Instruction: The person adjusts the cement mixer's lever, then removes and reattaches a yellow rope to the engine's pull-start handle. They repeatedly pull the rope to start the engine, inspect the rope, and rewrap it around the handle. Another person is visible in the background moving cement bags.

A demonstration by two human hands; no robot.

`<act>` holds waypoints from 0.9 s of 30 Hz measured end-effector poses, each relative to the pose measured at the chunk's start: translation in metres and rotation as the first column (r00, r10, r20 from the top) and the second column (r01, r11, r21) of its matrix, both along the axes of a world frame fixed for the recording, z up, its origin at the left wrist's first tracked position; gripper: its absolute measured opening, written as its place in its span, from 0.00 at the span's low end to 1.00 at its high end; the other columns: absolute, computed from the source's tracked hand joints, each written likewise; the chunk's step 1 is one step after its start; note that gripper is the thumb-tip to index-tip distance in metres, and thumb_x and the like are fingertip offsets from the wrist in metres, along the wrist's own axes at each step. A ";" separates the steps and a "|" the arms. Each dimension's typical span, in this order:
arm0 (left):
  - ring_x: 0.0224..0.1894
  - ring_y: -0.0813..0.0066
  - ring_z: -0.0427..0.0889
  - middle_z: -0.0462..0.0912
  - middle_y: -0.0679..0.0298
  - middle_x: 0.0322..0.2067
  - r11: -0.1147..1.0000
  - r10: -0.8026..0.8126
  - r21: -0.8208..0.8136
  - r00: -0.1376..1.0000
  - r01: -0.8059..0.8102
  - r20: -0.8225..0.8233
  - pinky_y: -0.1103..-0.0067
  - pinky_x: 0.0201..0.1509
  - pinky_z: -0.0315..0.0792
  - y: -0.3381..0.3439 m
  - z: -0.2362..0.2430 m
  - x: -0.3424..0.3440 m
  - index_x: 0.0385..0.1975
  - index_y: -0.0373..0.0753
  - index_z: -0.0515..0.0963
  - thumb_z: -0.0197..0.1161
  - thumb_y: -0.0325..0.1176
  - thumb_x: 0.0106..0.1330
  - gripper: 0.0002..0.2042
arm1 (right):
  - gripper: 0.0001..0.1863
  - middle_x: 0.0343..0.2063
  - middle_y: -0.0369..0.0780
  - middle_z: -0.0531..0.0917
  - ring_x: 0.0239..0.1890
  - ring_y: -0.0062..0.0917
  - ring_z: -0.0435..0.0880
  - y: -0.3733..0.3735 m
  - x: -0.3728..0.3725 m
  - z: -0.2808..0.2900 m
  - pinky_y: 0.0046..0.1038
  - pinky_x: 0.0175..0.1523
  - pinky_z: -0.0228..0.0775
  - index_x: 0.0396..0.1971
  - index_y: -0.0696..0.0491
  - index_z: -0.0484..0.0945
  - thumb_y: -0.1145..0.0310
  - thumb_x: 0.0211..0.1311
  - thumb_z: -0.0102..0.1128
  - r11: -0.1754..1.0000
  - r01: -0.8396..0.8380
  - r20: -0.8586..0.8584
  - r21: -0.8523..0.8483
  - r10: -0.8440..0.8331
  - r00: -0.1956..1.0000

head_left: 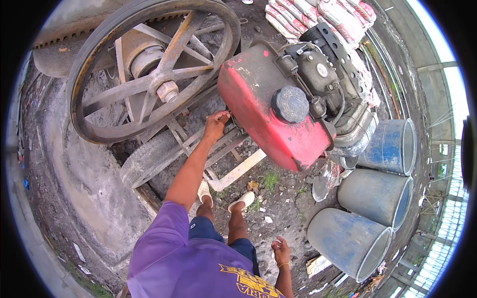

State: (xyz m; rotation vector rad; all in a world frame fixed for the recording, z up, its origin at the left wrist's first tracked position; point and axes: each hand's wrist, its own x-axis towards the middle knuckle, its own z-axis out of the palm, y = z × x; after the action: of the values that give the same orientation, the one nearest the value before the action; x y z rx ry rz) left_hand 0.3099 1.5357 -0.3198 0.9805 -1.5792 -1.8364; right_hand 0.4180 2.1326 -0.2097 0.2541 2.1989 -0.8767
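Note:
My left hand (217, 122) reaches forward to the near left side of a red fuel tank (248, 107) on an engine. Its fingers are pinched together at the tank's edge. What they hold, if anything, is too small and hidden to name. The tank is scuffed, with a large dark ribbed cap (290, 104) on its top. Behind the tank sits the grimy grey engine block (318, 72). My right hand (281, 250) hangs low at my side, fingers loosely bent and apart, touching nothing. A yellow band circles that wrist.
A big rusty spoked flywheel (92, 107) stands at the left, close to my left arm. Under it runs a metal frame (238, 171) above a concrete block (149, 161). Several blue-grey drums (348, 241) lie at the right. Stacked sacks (298, 15) rest at the back.

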 end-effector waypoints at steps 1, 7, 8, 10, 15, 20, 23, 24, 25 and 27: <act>0.47 0.76 0.82 0.86 0.65 0.39 0.999 -0.052 0.016 0.996 0.051 0.068 0.78 0.54 0.73 0.000 0.004 0.003 0.47 0.31 0.84 0.67 0.36 0.70 0.14 | 0.25 0.42 0.39 0.87 0.38 0.19 0.82 0.002 0.004 -0.002 0.23 0.44 0.75 0.61 0.54 0.74 0.76 0.64 0.63 1.000 -0.027 -0.020 -0.003 0.027 0.999; 0.35 0.76 0.81 0.84 0.65 0.30 0.981 -0.193 0.080 0.943 0.177 0.270 0.78 0.42 0.73 -0.013 0.044 0.007 0.36 0.32 0.84 0.61 0.25 0.66 0.06 | 0.23 0.43 0.39 0.87 0.43 0.21 0.83 0.019 0.027 -0.017 0.24 0.51 0.74 0.59 0.54 0.77 0.77 0.63 0.62 0.999 0.054 0.082 0.006 -0.054 0.995; 0.31 0.77 0.80 0.83 0.65 0.28 0.962 -0.273 0.088 0.927 0.259 0.256 0.77 0.35 0.73 -0.023 0.052 0.006 0.32 0.33 0.83 0.60 0.23 0.65 0.05 | 0.22 0.43 0.39 0.87 0.44 0.21 0.83 0.023 0.031 -0.020 0.24 0.51 0.75 0.57 0.55 0.77 0.77 0.62 0.63 0.999 0.033 0.048 0.013 -0.034 0.998; 0.26 0.79 0.75 0.80 0.66 0.25 0.932 -0.336 0.244 0.895 0.270 0.294 0.78 0.22 0.65 -0.046 0.066 0.001 0.28 0.38 0.79 0.61 0.22 0.63 0.03 | 0.21 0.42 0.39 0.87 0.44 0.21 0.84 0.035 0.034 -0.026 0.25 0.52 0.75 0.56 0.55 0.78 0.77 0.63 0.62 1.000 0.016 -0.018 0.000 -0.016 1.000; 0.23 0.80 0.73 0.78 0.69 0.25 0.802 -0.407 0.558 0.877 0.211 0.254 0.83 0.20 0.63 -0.080 0.070 -0.012 0.36 0.40 0.79 0.61 0.24 0.68 0.03 | 0.17 0.40 0.37 0.87 0.42 0.21 0.84 0.078 0.007 -0.037 0.24 0.50 0.76 0.53 0.56 0.80 0.76 0.64 0.63 0.971 0.232 -0.122 -0.055 -0.237 0.964; 0.30 0.74 0.75 0.79 0.68 0.32 0.752 -0.054 0.659 0.996 -0.009 0.075 0.80 0.33 0.72 -0.046 0.077 0.014 0.48 0.42 0.78 0.57 0.42 0.74 0.12 | 0.16 0.40 0.42 0.87 0.40 0.22 0.85 0.041 -0.126 -0.051 0.25 0.49 0.77 0.52 0.59 0.80 0.73 0.65 0.62 0.899 0.384 -0.105 -0.212 -0.411 0.905; 0.53 0.66 0.72 0.70 0.62 0.56 0.675 0.128 0.720 0.987 -0.158 0.097 0.62 0.56 0.68 0.014 0.091 0.062 0.64 0.47 0.65 0.53 0.69 0.65 0.37 | 0.18 0.44 0.41 0.87 0.45 0.24 0.86 -0.044 -0.247 -0.068 0.28 0.54 0.77 0.57 0.57 0.78 0.71 0.67 0.60 0.902 0.092 -0.187 -0.423 -0.187 0.964; 0.52 0.62 0.74 0.71 0.57 0.58 0.681 0.219 0.680 0.962 -0.271 0.163 0.61 0.56 0.69 0.049 0.090 0.082 0.66 0.49 0.64 0.51 0.69 0.67 0.36 | 0.20 0.45 0.40 0.87 0.47 0.25 0.85 -0.072 -0.284 -0.072 0.28 0.55 0.77 0.58 0.55 0.77 0.71 0.67 0.61 0.878 -0.007 -0.211 -0.479 -0.107 0.971; 0.53 0.61 0.73 0.71 0.57 0.56 0.689 0.214 0.644 0.942 -0.332 0.257 0.59 0.55 0.69 0.086 0.088 0.100 0.71 0.52 0.59 0.53 0.72 0.65 0.41 | 0.23 0.49 0.41 0.86 0.51 0.28 0.85 -0.099 -0.320 -0.076 0.31 0.57 0.75 0.60 0.54 0.76 0.69 0.65 0.63 0.865 -0.063 -0.161 -0.497 -0.021 0.987; 0.55 0.59 0.71 0.70 0.54 0.60 0.678 0.139 0.597 0.872 -0.430 0.470 0.55 0.59 0.65 0.175 0.081 0.138 0.78 0.55 0.48 0.52 0.74 0.63 0.48 | 0.26 0.53 0.43 0.84 0.54 0.36 0.84 -0.129 -0.373 -0.077 0.36 0.60 0.74 0.62 0.52 0.74 0.66 0.63 0.65 0.851 -0.271 -0.205 -0.449 0.197 0.959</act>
State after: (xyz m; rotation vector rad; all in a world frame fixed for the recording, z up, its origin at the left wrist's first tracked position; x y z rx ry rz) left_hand 0.4482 1.7108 -0.2388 1.9203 -0.7889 -2.1041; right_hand 0.0454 2.0037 -0.2872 -0.3254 2.0116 -1.2889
